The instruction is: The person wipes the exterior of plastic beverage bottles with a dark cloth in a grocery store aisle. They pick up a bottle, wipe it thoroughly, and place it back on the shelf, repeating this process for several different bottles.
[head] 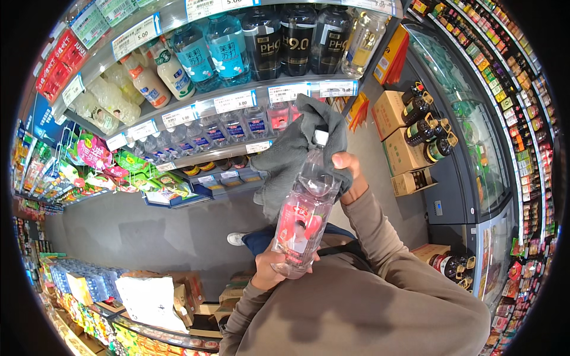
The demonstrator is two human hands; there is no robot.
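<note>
A clear plastic drink bottle (300, 222) with a pink and red label and a white cap is tilted in front of my chest. Its base rests in my left hand (271, 267), with the fingers wrapped around the lower end. Near the bottle's neck, my right hand (349, 171) grips a dark grey cloth (285, 153), its thumb showing on top. The cloth drapes behind and beside the neck and cap. Most of my right fingers are hidden by the cloth, so whether they also touch the bottle cannot be told.
Shelves of bottles with a price rail (231, 102) stand ahead. Cardboard boxes (403, 149) with dark jugs stand on the right beside a glass-fronted cabinet (476, 129). Hanging snack bags (95, 153) are at left. Behind the grey floor (133, 227) lie packs of bottled water (84, 276) and more boxes.
</note>
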